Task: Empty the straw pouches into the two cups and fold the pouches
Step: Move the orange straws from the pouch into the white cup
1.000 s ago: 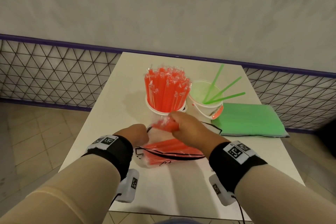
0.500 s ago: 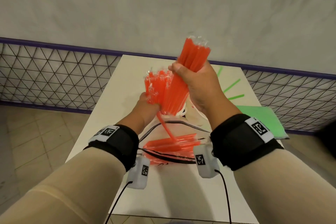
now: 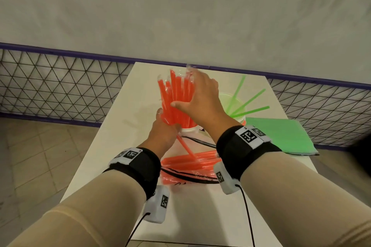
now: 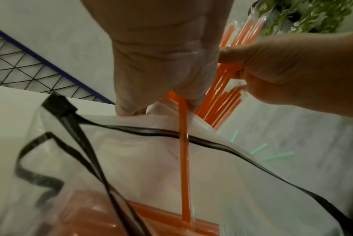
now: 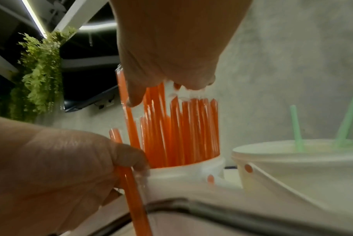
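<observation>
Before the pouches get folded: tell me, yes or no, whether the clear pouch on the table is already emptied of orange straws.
No: in the head view, orange straws still lie inside the clear pouch on the table.

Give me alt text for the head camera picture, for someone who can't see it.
Two hands settle orange straws into a white cup on a white table: the right hand lies flat against the bundle, the left hand grips its base. A clear pouch with more orange straws lies nearer; a second cup with green straws and a green pouch sit right.
</observation>
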Motion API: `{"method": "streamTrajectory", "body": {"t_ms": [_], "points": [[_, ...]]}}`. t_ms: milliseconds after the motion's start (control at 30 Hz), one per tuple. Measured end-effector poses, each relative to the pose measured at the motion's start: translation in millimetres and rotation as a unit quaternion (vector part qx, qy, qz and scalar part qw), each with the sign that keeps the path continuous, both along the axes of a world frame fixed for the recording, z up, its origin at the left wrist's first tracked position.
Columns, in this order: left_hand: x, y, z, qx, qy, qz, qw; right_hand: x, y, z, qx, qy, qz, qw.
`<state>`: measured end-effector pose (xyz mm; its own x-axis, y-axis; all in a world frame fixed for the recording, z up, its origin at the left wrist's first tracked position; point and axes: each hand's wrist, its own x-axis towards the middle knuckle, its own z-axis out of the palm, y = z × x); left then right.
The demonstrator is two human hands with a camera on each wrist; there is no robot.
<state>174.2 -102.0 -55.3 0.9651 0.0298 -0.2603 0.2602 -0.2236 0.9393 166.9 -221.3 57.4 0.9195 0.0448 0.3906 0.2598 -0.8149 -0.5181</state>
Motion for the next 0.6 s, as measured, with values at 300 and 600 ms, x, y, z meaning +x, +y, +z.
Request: {"method": "streamTrajectory", "body": {"t_ms": [300,600], "points": [[11.6,-9.2,1.1,-0.033,0.025,0.043,0.998,15.4,29.1,34.4,-0.209,-0.104,0.149,0.961],[-7.6,-0.9,10.4,0.045,-0.035,0.013,0.998,28.3,18.6,6.2,-0.334,-0.074,0.116,0.932]]}}
